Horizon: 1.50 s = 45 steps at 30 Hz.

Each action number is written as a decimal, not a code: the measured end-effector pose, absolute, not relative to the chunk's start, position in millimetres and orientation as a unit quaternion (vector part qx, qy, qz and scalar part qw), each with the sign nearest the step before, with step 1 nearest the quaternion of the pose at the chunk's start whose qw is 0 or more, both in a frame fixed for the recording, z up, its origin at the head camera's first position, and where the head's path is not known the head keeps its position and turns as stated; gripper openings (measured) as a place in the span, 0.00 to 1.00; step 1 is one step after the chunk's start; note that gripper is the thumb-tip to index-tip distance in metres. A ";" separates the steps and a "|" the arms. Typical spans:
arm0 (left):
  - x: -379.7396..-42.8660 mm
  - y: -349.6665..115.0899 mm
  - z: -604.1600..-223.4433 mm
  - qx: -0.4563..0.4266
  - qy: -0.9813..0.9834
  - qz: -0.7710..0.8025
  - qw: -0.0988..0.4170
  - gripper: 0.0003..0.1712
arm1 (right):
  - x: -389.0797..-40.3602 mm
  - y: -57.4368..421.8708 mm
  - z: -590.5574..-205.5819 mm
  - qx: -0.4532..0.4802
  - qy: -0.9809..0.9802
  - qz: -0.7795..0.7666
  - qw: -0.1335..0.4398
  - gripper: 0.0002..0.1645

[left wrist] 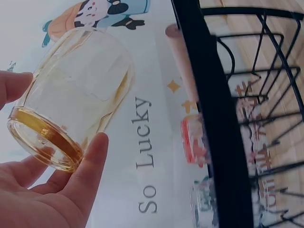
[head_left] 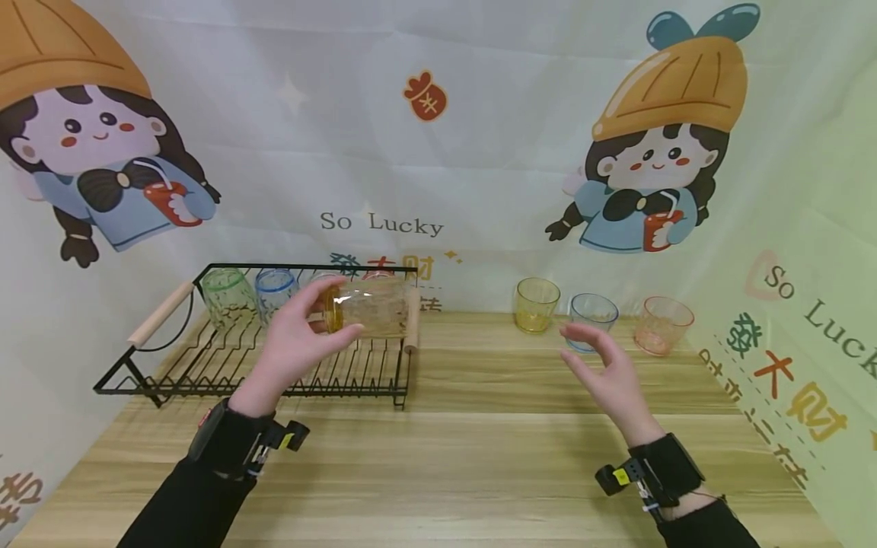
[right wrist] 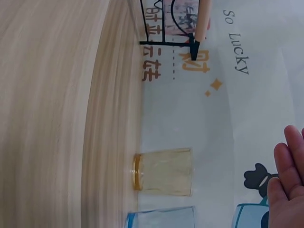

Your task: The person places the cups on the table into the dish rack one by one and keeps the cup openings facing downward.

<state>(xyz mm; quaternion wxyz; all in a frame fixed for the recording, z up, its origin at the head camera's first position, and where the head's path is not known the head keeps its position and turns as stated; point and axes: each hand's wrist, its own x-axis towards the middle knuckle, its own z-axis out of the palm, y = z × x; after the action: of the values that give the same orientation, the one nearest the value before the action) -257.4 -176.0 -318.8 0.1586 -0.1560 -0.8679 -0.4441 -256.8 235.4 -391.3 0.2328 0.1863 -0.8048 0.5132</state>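
My left hand grips a yellow drinking glass near its thicker amber base, thumb on one side and fingers on the other. The glass lies tipped on its side in the air, mouth pointing right, over the right part of a black wire dish rack. In the left wrist view the glass looks see-through, with nothing inside. My right hand holds nothing; its fingers are spread in a loose curve, in front of a blue-tinted glass that it partly overlaps in the head view.
Along the rack's back stand a green glass, a blue glass and others partly hidden by my left hand. The rack has wooden handles. On the wooden table, a yellow glass and a pink glass flank the blue-tinted one.
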 end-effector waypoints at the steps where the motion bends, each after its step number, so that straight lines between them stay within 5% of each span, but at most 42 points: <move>1: -257.2 -178.1 -318.3 -0.155 -0.870 -0.441 0.156 0.43 | -257.1 237.2 -392.1 0.185 -0.806 0.512 0.233 0.22; 45: -255.9 -232.1 -322.7 -0.077 -0.928 -0.343 0.124 0.47 | -260.6 281.8 -410.2 0.107 -0.847 0.464 0.237 0.23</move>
<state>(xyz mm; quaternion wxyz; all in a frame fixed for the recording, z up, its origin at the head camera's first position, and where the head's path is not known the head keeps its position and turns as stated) -255.9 -232.1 -322.7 0.1237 -0.0771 -0.9279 -0.3432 -260.6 281.8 -410.2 0.2372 0.1068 -0.8467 0.4642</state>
